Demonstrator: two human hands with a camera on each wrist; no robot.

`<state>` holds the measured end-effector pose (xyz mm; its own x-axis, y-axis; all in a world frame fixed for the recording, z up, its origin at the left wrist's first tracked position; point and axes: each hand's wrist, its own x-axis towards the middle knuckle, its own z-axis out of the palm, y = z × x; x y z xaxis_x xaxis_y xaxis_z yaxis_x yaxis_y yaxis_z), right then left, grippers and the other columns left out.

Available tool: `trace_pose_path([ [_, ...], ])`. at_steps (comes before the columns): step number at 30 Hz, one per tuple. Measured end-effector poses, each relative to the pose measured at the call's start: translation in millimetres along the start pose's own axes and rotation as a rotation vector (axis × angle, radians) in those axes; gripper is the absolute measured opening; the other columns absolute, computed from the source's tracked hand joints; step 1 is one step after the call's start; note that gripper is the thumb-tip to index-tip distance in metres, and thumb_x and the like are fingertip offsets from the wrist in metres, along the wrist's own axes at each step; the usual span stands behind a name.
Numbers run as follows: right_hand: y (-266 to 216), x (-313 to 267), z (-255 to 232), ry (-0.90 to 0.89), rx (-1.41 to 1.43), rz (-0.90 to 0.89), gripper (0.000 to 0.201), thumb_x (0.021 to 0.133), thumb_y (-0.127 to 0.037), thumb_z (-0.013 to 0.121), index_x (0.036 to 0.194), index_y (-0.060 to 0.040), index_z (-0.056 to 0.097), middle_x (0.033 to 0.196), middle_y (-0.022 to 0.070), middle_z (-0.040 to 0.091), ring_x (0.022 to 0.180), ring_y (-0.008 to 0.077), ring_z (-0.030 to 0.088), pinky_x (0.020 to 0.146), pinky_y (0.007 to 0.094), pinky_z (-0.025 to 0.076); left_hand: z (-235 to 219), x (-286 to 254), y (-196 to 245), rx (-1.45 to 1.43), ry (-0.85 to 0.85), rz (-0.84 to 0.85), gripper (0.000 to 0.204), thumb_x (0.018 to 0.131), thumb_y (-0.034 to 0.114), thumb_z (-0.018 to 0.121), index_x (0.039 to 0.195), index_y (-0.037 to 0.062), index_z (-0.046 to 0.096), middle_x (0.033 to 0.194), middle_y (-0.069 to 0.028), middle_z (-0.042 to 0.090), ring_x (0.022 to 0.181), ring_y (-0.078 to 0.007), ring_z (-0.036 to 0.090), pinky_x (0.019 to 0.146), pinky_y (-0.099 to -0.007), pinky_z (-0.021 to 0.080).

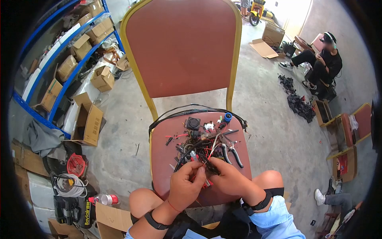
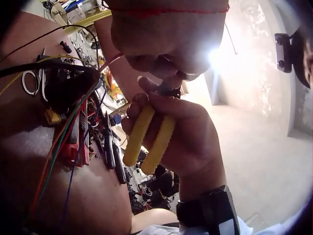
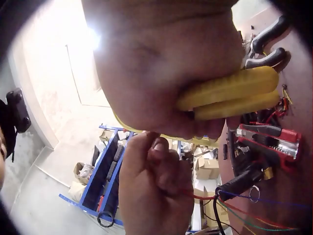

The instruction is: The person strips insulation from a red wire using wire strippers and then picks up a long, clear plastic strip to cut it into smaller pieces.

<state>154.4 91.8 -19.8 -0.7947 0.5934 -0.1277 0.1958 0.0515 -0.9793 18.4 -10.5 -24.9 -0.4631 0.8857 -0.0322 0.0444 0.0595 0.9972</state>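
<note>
My left hand (image 1: 185, 183) and right hand (image 1: 229, 177) meet at the fingertips above the front of a red chair seat (image 1: 167, 143). In the right wrist view, the left hand's curled fingers pinch a thin red wire (image 3: 198, 197), which runs from a black cable (image 3: 239, 183) with blue, green and yellow wires fanning out. My right hand grips a hand tool with two yellow handles (image 2: 159, 147), squeezed near each other; its head is hidden between the fingers. Beside them on the seat lie a red-and-silver tool (image 3: 271, 144) and pliers with black-and-grey handles (image 1: 234, 157).
A tangle of wires (image 1: 199, 145), a square black part (image 1: 193, 123) and a blue connector (image 1: 228, 116) lie on the seat. Long black cable (image 1: 183, 109) loops along its back. Blue shelving (image 1: 59, 87) stands left; a seated person (image 1: 328, 59) is far right.
</note>
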Motion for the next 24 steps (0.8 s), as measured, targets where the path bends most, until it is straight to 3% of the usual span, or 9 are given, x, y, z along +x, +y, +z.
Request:
trace_pose_path([
  [7, 9, 1, 3, 0.109, -0.168, -0.113, 0.026, 0.087, -0.003, 0.057, 0.113, 0.0006, 0.061, 0.103, 0.0220, 0.063, 0.098, 0.0398, 0.063, 0.084, 0.0430, 0.050, -1, -1, 1, 0.008, -0.048, 0.010, 0.015, 0.100, 0.007, 0.060, 0.111, -0.0021, 0.063, 0.080, 0.0025, 0.063, 0.068, -0.0008, 0.053, 0.058, -0.0193, 0.042],
  [13, 15, 3, 10, 0.199, -0.137, -0.052, 0.025, 0.085, -0.003, 0.060, 0.108, 0.0017, 0.065, 0.099, 0.0224, 0.068, 0.094, 0.0389, 0.066, 0.081, 0.0436, 0.052, -3, -1, 5, -0.011, -0.064, -0.027, 0.016, 0.099, 0.008, 0.058, 0.110, -0.0026, 0.063, 0.078, 0.0021, 0.062, 0.067, -0.0008, 0.052, 0.059, -0.0200, 0.041],
  [15, 6, 2, 9, 0.195, -0.146, 0.000, 0.023, 0.085, -0.003, 0.061, 0.107, 0.0022, 0.066, 0.096, 0.0226, 0.069, 0.091, 0.0381, 0.067, 0.079, 0.0426, 0.052, -2, 0, 2, -0.067, -0.051, -0.017, 0.018, 0.098, 0.010, 0.059, 0.109, -0.0038, 0.063, 0.072, 0.0015, 0.062, 0.063, -0.0009, 0.049, 0.055, -0.0215, 0.040],
  [24, 0, 1, 7, 0.184, -0.033, 0.041, 0.015, 0.088, -0.004, 0.063, 0.102, 0.0020, 0.066, 0.086, 0.0201, 0.068, 0.078, 0.0279, 0.067, 0.071, 0.0385, 0.051, 7, -10, 10, -0.172, -0.034, -0.028, 0.017, 0.101, 0.008, 0.056, 0.113, -0.0033, 0.061, 0.075, 0.0028, 0.060, 0.064, 0.0004, 0.046, 0.056, -0.0185, 0.037],
])
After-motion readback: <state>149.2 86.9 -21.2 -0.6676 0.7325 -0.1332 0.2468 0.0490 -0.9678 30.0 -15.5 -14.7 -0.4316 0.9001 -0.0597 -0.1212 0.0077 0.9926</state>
